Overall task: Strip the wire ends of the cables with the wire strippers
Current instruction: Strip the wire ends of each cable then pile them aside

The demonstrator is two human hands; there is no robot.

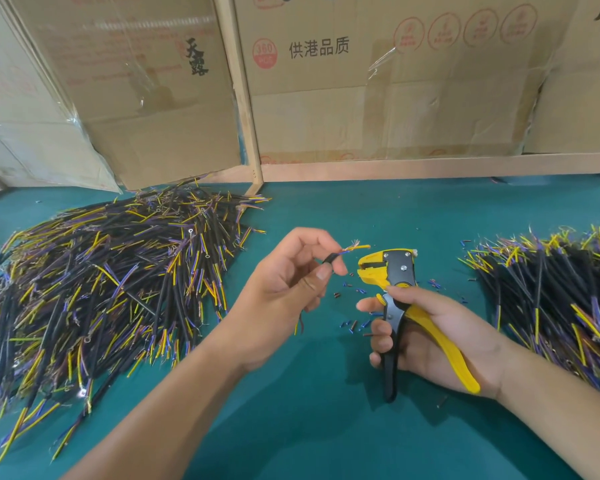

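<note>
Left hand [284, 282] pinches one cable [329, 259], just left of the strippers [395, 289]. Right hand [426, 337] grips strippers. Two cable piles: left [94, 282], right [555, 299].

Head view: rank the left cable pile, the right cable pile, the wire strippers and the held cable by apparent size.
1. left cable pile
2. right cable pile, cut off by the frame edge, so its full size is unsure
3. wire strippers
4. held cable, mostly hidden by the left hand
</note>
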